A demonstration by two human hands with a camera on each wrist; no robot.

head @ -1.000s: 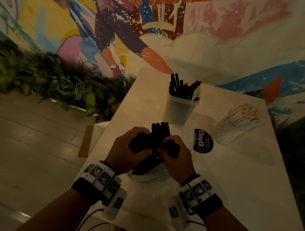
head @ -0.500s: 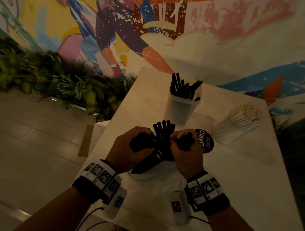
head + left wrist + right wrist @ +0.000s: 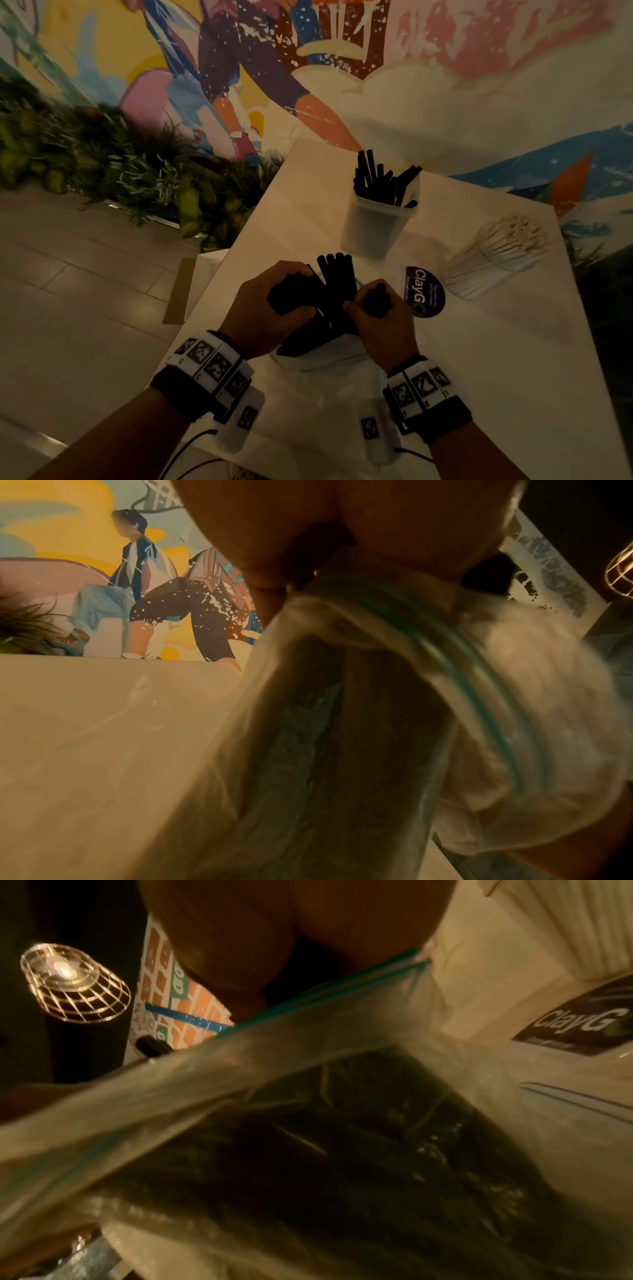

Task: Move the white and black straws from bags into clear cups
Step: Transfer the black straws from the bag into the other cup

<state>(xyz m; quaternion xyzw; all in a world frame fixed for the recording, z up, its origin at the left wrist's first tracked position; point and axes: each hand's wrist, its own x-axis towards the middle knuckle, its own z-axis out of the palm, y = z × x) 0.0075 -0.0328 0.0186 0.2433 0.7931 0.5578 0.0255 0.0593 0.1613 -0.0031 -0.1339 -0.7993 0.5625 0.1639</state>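
A bundle of black straws sticks up out of a clear zip bag near the front of the white table. My left hand grips the bagged bundle from the left. On the right, my right hand pinches a few black straws drawn aside from the bundle. The right wrist view shows the bag with dark straws inside. In the left wrist view the bag is blurred. Behind my hands stands a clear cup holding several black straws. A bundle of white straws lies to the right.
A round purple ClayGo sticker lies on the table just right of my right hand. The table's left edge drops to a tiled floor. Green plants line a painted wall behind.
My right hand has shifted slightly right, drawing a few black straws apart from the bundle. The left hand has kept its grip in place.
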